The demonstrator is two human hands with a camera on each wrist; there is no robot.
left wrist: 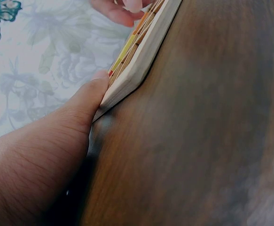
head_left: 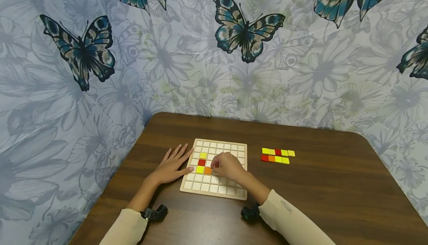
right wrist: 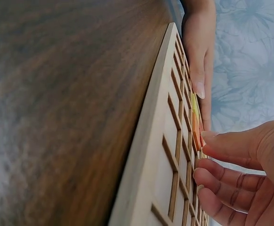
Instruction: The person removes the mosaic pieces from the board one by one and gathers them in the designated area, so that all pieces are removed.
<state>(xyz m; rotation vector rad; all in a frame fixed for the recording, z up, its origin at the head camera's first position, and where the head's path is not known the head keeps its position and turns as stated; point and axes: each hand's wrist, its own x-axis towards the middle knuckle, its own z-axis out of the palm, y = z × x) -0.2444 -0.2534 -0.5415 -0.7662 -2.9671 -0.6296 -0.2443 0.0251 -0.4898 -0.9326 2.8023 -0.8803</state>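
A wooden grid board [head_left: 188, 191] with square white cells lies on the table. Among its cells sit a yellow tile [head_left: 203, 155], a red tile [head_left: 202, 162], a second yellow tile [head_left: 200, 169] and an orange tile [head_left: 207, 170]. My left hand [head_left: 172, 167] lies with fingers spread along the board's left side, thumb [left wrist: 92, 92] over its edge. Above the middle of the board, my right hand [head_left: 228, 166] has its thumb and index fingertips together, right at the orange tile, the other fingers [right wrist: 226, 186] bent. Whether a tile is between those fingertips, I cannot tell.
Right of the board, two rows of small tiles lie on the table: a back row [head_left: 278, 152] of yellow and red, and a front row [head_left: 275, 159] of red, orange and yellow. Behind the brown table [head_left: 317, 185] hangs a butterfly-printed backdrop [head_left: 187, 74].
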